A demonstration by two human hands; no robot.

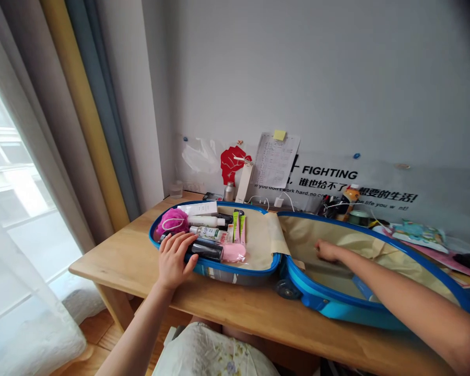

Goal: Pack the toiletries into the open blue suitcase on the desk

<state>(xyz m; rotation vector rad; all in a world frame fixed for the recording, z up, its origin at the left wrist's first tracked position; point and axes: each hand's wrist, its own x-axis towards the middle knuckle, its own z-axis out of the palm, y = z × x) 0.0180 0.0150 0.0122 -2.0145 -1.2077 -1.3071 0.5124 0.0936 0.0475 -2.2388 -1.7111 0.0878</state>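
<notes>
An open blue suitcase (227,270) lies on the wooden table, its two beige-lined halves spread side by side. My left hand (176,258) rests over the near rim of the left half, fingers stretched out beside a black cylindrical item (207,250). Packed around it are a purple bath puff (174,221), a white box (199,208), a white tube (203,221), a clear bottle (207,233), green-and-pink tubes (239,227) and a pink item (233,253). Over the right half, my right hand (327,250) is closed; whatever it holds, if anything, is hidden.
A blue object (364,287) lies in the right half, partly behind my forearm. Along the wall stand a metal bottle (229,191), a white charger (279,200) and an orange-capped bottle (350,196). A colourful packet (419,235) lies at right. Curtains (74,115) hang at left.
</notes>
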